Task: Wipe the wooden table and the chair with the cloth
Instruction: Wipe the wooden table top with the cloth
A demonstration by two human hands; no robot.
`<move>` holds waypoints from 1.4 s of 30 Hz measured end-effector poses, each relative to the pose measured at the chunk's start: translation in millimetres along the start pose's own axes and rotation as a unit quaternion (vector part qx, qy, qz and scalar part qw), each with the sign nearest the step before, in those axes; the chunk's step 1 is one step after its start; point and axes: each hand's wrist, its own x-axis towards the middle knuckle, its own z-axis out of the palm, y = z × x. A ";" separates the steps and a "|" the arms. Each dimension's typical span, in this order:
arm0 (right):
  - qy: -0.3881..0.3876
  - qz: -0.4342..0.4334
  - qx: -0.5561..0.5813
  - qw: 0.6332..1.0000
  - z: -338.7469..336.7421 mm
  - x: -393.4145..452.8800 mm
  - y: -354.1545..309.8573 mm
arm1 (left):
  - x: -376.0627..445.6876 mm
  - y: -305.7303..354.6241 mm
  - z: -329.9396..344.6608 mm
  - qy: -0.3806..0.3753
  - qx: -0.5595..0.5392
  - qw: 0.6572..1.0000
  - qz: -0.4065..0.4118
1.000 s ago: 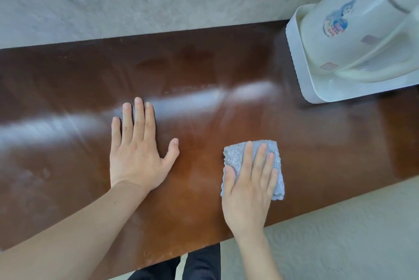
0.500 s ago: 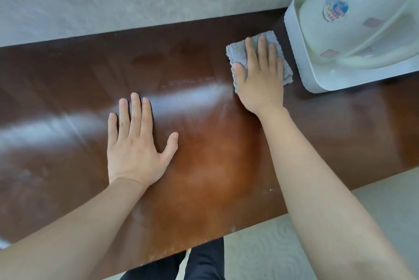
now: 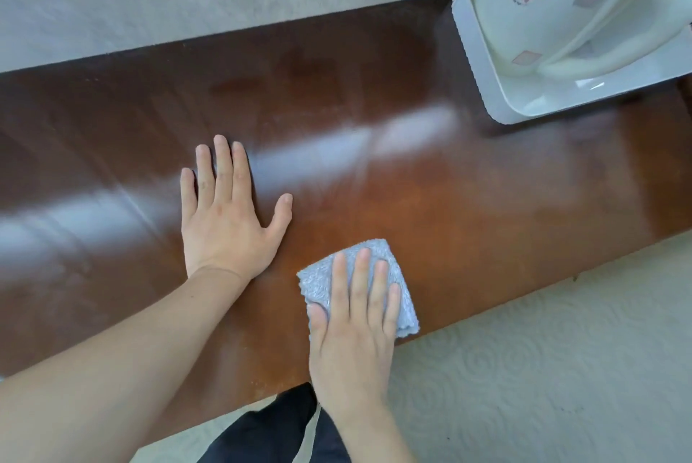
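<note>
Both forearms are bare up to the frame edge, with no sleeve showing on either. The left hand (image 3: 228, 222) shows 4 fingers and a thumb, the nails short and unpainted; it carries no ring, watch or band. The right hand (image 3: 354, 335) is likewise bare of any ring, and its wrist of any strap. At the lower edge, between the 2 forearms, dark navy fabric trouser legs (image 3: 277, 429) appear, split by a narrow pale gap.
</note>
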 end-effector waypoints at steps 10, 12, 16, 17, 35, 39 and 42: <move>0.040 0.028 -0.009 0.999 -58.2 203.3 77.8 | -1.2 -2.0 0.8 0.009 -0.007 1.000 0.000; 0.035 0.031 0.000 0.999 -63.9 225.3 84.2 | -1.2 -2.4 1.4 0.015 -0.012 1.000 0.002; 0.063 0.051 -0.012 0.997 -50.9 192.8 69.7 | -3.8 -2.2 1.8 0.017 -0.017 1.000 0.002; 0.071 0.053 -0.016 0.996 -42.9 170.6 59.9 | -4.5 -1.7 2.0 0.017 -0.016 1.000 0.002; 0.033 0.089 0.012 0.995 -59.2 213.0 83.3 | -5.9 -5.4 -1.0 0.027 -0.086 0.996 0.008; 0.048 0.094 0.003 0.994 -39.6 151.6 49.0 | -10.5 -4.7 -7.1 0.017 -0.109 0.994 0.018; 0.059 0.030 0.008 0.998 -18.0 75.6 16.9 | -15.2 -7.1 -14.4 0.026 -0.156 0.987 0.038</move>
